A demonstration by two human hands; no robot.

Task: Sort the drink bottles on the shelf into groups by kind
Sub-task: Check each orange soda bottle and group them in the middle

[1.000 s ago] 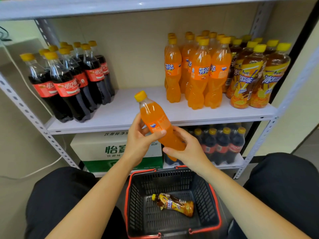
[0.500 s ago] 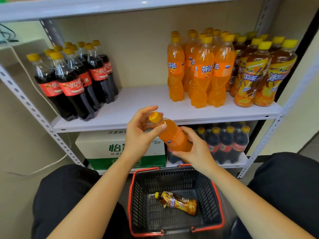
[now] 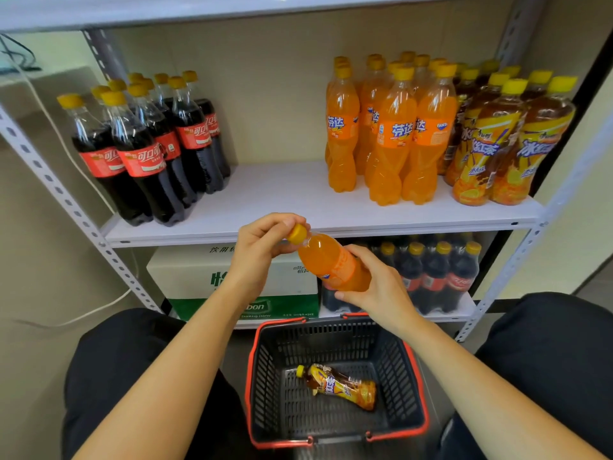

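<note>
Orange-soda plastic bottle with yellow cap [image 3: 331, 265] lies tilted in both hands, in front of the white shelf board [image 3: 282, 194]. The left hand [image 3: 262, 247] pinches the cap and the right hand [image 3: 378, 287] wraps the base. On the shelf stand red-labelled cola bottles [image 3: 142, 154] reading 可口可乐, orange Fanta bottles [image 3: 391, 141] marked 芬达, and brown iced-tea bottles [image 3: 497, 151] marked 冰红茶. Below, a black red-rimmed plastic basket [image 3: 272, 376] holds one lying tea bottle [image 3: 341, 386].

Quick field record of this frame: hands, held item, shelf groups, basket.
held item: orange soda bottle, tilted, cap up-left
left hand: holds the cap end
right hand: grips the lower body
shelf: cola bottles left; orange soda group and iced tea group right
basket: lone tea bottle lying inside
</note>
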